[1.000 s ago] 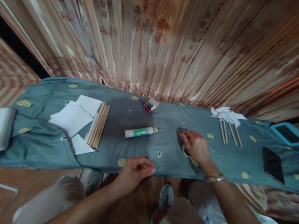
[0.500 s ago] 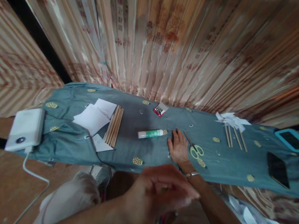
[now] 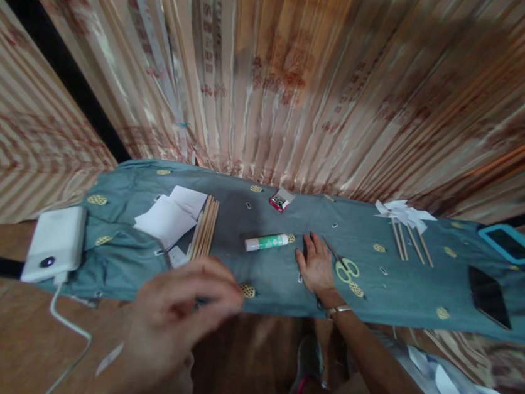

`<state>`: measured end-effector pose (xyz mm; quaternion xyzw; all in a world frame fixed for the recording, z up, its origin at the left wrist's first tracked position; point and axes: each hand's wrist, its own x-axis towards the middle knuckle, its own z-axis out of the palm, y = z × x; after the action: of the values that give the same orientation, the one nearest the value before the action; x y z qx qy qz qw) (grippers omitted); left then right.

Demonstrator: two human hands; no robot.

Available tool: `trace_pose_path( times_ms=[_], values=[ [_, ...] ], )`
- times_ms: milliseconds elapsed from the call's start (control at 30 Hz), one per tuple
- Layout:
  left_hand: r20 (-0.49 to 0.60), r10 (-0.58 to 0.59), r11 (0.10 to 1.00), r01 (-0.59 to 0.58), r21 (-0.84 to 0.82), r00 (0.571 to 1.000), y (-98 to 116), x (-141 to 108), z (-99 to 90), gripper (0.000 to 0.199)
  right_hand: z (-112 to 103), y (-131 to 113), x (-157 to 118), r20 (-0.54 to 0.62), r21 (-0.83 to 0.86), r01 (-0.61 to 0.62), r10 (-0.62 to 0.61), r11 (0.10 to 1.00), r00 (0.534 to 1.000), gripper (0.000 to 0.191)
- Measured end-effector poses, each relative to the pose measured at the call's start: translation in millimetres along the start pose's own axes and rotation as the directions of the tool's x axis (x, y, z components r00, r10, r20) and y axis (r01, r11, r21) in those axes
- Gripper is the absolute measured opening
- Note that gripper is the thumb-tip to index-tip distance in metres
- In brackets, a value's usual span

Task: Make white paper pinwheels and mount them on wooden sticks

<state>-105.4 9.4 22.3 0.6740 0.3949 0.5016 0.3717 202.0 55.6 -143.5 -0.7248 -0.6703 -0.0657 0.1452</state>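
My left hand (image 3: 182, 320) is raised close to the camera, in front of the table's near edge. Its fingers are curled, with thumb and fingertips drawn together, and nothing shows between them. My right hand (image 3: 317, 266) lies flat on the cloth, fingers stretched out. Just right of it are scissors (image 3: 346, 270) with pale green handles. To its left rests a capped glue stick (image 3: 267, 242), white and green. Beyond my left hand lie a bundle of wooden sticks (image 3: 205, 228) and white paper sheets (image 3: 165, 219).
A small red box (image 3: 280, 200) stands open at the back. Paper pinwheels on sticks (image 3: 403, 214), a blue-framed device (image 3: 512, 244) and a black phone (image 3: 489, 297) lie to the right. A white power bank (image 3: 55, 243) with a cable sits at the table's left end. Pleated curtains (image 3: 284, 86) hang behind.
My left hand has moved leftward, from in front of my right wrist to before the sticks. My right hand stays flat on the cloth. The view has shifted slightly.
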Motion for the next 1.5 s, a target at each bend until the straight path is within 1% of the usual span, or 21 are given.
trace_pose_path(
  times_ms=[67, 100, 133, 167, 200, 267, 333, 433, 533, 700, 833, 967, 1067, 1167, 1267, 1400, 1500],
  values=[
    [-0.121, -0.084, 0.994, 0.092, 0.065, 0.989, -33.8, 19.8, -11.9, 0.03, 0.3, 0.6, -0.1, 0.0, 0.004, 0.008, -0.008, 1.0, 1.0, 0.052],
    [-0.197, -0.125, 0.982, 0.149, 0.114, 0.972, -54.0, 29.0, -18.5, 0.032, 0.5, 0.8, -0.1, -0.001, 0.004, 0.008, -0.008, 1.0, 1.0, 0.052],
    [-0.254, -0.138, 0.968, 0.185, 0.168, 0.957, -74.9, 36.8, -25.4, 0.032, 0.5, 0.8, -0.1, -0.002, 0.002, 0.006, -0.006, 1.0, 1.0, 0.052],
    [-0.264, -0.138, 0.949, 0.204, 0.24, 0.954, -95.4, 42.9, -32.3, 0.028, 0.5, 0.8, 0.0, -0.004, 0.0, 0.004, -0.004, 1.0, 1.0, 0.052],
    [-0.245, -0.112, 0.924, 0.192, 0.331, 0.963, -114.6, 47.2, -39.1, 0.023, 0.4, 0.7, 0.0, -0.007, -0.001, 0.001, -0.001, 1.0, 1.0, 0.051],
    [-0.22, -0.031, 0.842, 0.144, 0.52, 0.975, -146.6, 50.7, -50.9, 0.018, -0.1, 0.4, 0.0, -0.011, -0.002, -0.001, 0.001, 1.0, 1.0, 0.05],
    [-0.191, 0.006, 0.762, 0.119, 0.637, 0.982, -169.4, 49.7, -59.1, 0.02, -0.9, 0.3, 0.1, -0.008, -0.003, 0.0, 0.0, 1.0, 1.0, 0.05],
    [-0.162, -0.019, 0.693, 0.13, 0.71, 0.987, -188.8, 46.0, -64.4, 0.022, -1.5, 0.3, 0.2, -0.002, -0.003, -0.002, 0.002, 1.0, 1.0, 0.051],
    [-0.163, -0.047, 0.667, 0.152, 0.729, 0.986, -194.3, 44.2, -65.4, 0.021, -1.1, 0.5, 0.0, -0.006, 0.01, -0.006, 0.006, 1.0, 1.0, 0.05],
    [-0.177, -0.14, 0.699, 0.224, 0.679, 0.974, -186.2, 44.0, -67.2, 0.032, -0.6, 0.9, -0.2, -0.012, 0.026, -0.002, 0.002, 1.0, 1.0, 0.051],
    [-0.259, -0.17, 0.67, 0.305, 0.677, 0.951, -180.8, 44.8, -68.7, 0.034, -1.7, 0.9, 0.3, 0.0, 0.019, 0.0, 0.0, 1.0, 1.0, 0.051],
    [-0.33, -0.155, 0.652, 0.347, 0.674, 0.931, -181.2, 46.3, -70.2, 0.03, -2.5, 0.5, 0.3, 0.006, 0.016, -0.015, 0.015, 1.0, 1.0, 0.051],
    [-0.363, -0.158, 0.669, 0.37, 0.645, 0.918, -181.9, 47.8, -71.7, 0.024, -2.2, 0.5, 0.2, 0.003, 0.019, -0.016, 0.016, 1.0, 1.0, 0.05],
    [-0.403, -0.195, 0.702, 0.414, 0.579, 0.894, -181.9, 49.9, -73.0, 0.019, -2.0, 0.6, 0.6, 0.001, 0.02, -0.014, 0.014, 1.0, 1.0, 0.05],
    [-0.411, -0.229, 0.736, 0.433, 0.52, 0.882, -181.4, 52.4, -73.7, 0.017, -2.9, 0.3, 1.0, 0.009, 0.016, -0.016, 0.015, 1.0, 1.0, 0.05],
    [-0.428, -0.265, 0.749, 0.464, 0.474, 0.864, -180.1, 54.0, -73.7, 0.021, -5.3, -0.7, 1.2, 0.03, 0.011, -0.026, 0.026, 1.0, 0.999, 0.051],
    [-0.442, -0.26, 0.754, 0.466, 0.462, 0.859, -179.1, 53.0, -73.4, 0.025, -6.0, -0.9, 1.3, 0.034, 0.017, -0.025, 0.024, 1.0, 0.999, 0.051]
  ],
)
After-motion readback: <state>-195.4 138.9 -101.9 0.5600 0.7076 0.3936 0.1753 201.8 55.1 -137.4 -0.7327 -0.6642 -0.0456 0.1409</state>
